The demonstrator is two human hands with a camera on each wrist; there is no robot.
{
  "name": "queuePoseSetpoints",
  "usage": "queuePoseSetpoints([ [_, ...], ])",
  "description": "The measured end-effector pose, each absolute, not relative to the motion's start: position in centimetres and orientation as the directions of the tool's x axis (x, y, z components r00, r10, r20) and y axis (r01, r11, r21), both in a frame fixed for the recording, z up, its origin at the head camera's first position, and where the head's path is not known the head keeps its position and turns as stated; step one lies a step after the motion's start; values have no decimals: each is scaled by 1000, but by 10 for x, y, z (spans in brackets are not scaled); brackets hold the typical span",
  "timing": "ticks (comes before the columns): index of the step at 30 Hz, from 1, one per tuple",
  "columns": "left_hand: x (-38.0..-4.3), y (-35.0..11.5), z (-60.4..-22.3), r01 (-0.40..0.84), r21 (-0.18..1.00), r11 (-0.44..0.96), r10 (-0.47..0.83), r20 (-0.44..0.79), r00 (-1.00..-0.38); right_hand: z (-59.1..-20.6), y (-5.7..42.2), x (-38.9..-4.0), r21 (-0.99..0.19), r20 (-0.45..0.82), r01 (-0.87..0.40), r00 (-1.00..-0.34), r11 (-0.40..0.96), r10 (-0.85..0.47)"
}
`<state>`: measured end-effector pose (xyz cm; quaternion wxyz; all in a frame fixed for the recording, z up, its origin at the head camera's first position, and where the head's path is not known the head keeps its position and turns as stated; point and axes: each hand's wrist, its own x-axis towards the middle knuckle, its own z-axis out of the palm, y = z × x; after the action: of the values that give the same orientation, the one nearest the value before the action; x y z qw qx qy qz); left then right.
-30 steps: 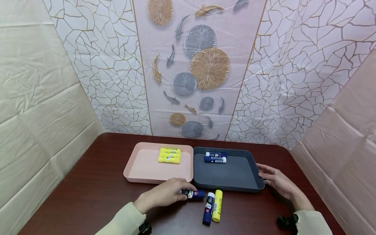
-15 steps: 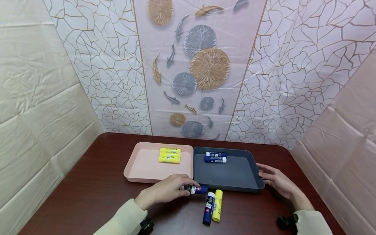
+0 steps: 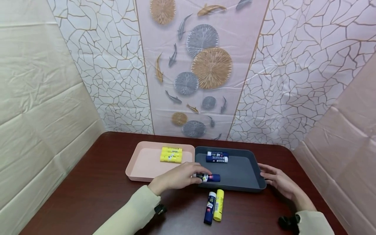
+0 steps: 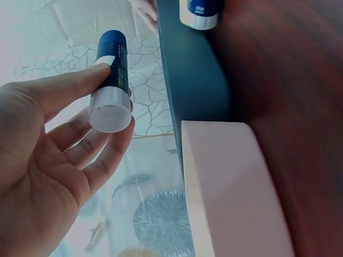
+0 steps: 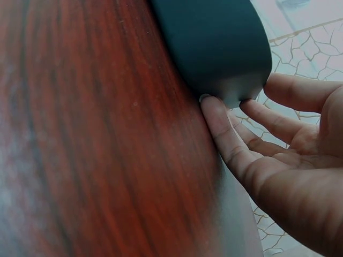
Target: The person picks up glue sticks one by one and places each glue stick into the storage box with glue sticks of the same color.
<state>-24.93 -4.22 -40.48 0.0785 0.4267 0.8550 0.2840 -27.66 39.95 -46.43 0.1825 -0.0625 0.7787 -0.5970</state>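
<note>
My left hand (image 3: 180, 176) pinches a blue glue stick (image 3: 210, 178) between thumb and fingers, over the near left part of the dark grey tray (image 3: 241, 174). In the left wrist view the glue stick (image 4: 112, 80) points its whitish end toward the camera, above the tray rims. My right hand (image 3: 279, 179) touches the outside of the grey tray's right end with its fingertips; the right wrist view has those fingers (image 5: 220, 118) against the tray wall (image 5: 220, 53). Two blue glue sticks (image 3: 217, 159) lie side by side inside the grey tray.
Left of the grey tray, a pink tray (image 3: 141, 166) holds yellow glue sticks (image 3: 171, 154) in a row. On the dark wooden table (image 3: 97, 195) in front lie one blue glue stick (image 3: 210, 208) and one yellow glue stick (image 3: 218, 205). A patterned cloth (image 3: 205, 98) hangs behind.
My left hand has lifted the blue glue stick from in front of the trays and carried it forward and right, over the grey tray. The right hand stays at the tray's end.
</note>
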Motion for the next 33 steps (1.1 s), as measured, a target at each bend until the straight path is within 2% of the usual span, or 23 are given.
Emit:
queuePoseSetpoints([
  [10, -270, -26, -394, 678, 599, 426, 786, 127, -606, -464, 400, -277, -951, -225, 147, -932, 273, -283],
  [17, -288, -7, -385, 701, 581, 414, 802, 132, -583, -465, 399, -276, -954, -215, 135, -930, 266, -299],
  [33, -325, 15, -375, 675, 602, 426, 790, 116, -601, -464, 399, -276, -951, -224, 145, -933, 274, -283],
])
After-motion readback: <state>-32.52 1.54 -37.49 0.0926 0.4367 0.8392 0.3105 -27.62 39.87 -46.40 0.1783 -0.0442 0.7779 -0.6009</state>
